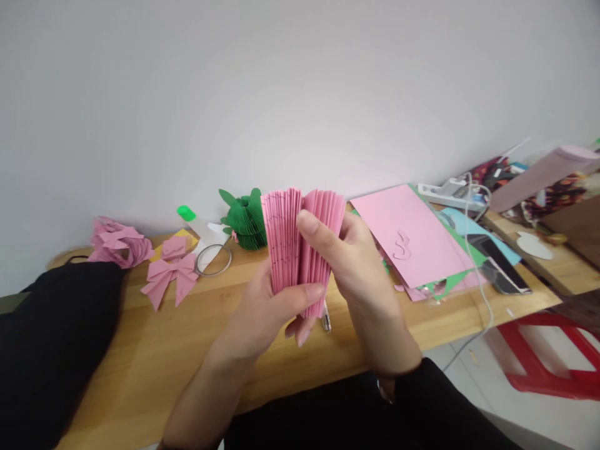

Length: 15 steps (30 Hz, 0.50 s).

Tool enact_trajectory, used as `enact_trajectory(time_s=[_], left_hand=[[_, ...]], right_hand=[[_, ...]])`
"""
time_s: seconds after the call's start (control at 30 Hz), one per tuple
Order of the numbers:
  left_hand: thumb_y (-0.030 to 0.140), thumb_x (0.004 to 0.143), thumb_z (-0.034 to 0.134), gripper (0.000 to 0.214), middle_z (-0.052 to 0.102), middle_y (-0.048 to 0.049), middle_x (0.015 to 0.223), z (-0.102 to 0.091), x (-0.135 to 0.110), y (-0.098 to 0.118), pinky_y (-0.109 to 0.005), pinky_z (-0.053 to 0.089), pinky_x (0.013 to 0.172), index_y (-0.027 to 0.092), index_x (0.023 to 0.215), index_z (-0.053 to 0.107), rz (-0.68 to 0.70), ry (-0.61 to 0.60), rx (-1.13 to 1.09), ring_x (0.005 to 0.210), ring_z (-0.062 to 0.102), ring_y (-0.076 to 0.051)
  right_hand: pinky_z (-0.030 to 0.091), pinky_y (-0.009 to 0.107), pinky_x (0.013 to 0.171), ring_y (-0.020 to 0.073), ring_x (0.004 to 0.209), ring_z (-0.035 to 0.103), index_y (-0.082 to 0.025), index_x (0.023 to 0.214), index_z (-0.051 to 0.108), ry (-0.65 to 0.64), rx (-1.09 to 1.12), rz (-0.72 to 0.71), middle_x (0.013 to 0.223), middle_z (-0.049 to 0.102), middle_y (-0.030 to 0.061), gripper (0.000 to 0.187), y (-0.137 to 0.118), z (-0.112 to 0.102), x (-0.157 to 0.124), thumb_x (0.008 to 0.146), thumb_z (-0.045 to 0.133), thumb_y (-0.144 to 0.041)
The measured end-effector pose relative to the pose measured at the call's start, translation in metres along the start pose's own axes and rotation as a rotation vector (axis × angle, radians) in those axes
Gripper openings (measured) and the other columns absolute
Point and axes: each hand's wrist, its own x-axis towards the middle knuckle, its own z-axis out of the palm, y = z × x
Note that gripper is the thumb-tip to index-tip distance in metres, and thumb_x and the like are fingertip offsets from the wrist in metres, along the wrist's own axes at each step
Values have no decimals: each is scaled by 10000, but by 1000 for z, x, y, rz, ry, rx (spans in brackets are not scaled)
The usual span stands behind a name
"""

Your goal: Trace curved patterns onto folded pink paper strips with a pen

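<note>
A thick stack of pink paper layers (285, 244), fanned apart at a deep gap down its middle, is held upright above the table. Dark marks run across the edges of its left half. My left hand (276, 309) grips it low, the thumb lying across the front and fingertips showing below. Around the right half, my right hand (347, 250) is closed, its thumb pressed on the layers near the top and its other fingers hidden behind. A pen (326, 317) lies partly hidden on the table just beneath the stack.
Behind stands a green layered paper ball (246, 222) with leaves. Left are a pink paper bow (173, 275), a tape ring (214, 260), a green-capped glue stick (186, 214) and a black cloth (51, 337). Pink sheets (412, 237), a phone (499, 265) and a cable (480, 275) lie right.
</note>
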Motion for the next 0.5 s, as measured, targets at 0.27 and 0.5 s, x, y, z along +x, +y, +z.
enact_trajectory(time_s=[0.27, 0.5], left_hand=[[302, 836, 656, 294, 478, 55, 432, -1, 0, -1, -160, 295, 353, 152, 613, 537, 13, -12, -41, 341, 390, -45], [333, 844, 655, 329, 462, 50, 396, -3, -1, -1, -169, 288, 358, 155, 598, 529, 30, -31, -31, 340, 374, -50]], right_hand=[[440, 217, 517, 106, 624, 540, -204, 676, 571, -7, 14, -37, 681, 563, -23, 482, 4, 0, 0, 798, 671, -659], [467, 243, 555, 126, 648, 587, -217, 765, 637, 40, 0, -38, 687, 609, -22, 421, 9, -1, 1, 794, 698, -633]])
